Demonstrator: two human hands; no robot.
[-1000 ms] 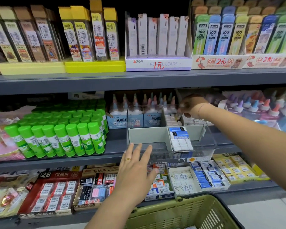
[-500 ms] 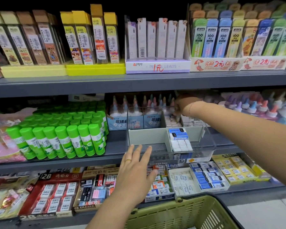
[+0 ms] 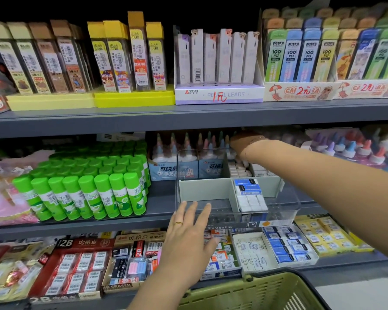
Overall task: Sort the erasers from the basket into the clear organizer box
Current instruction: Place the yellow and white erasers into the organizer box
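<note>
Clear organizer box on middle shelf, right of green glue sticks. Left grip flat and open, fingers straight, fingertips against box's front wall, holding nothing. Right grip over box's rear section, blurred, fingers hidden; cannot tell if closed or holding. Blue-sleeved erasers stacked in middle front compartment, white erasers behind divider. Green basket at bottom edge, inside hidden
</note>
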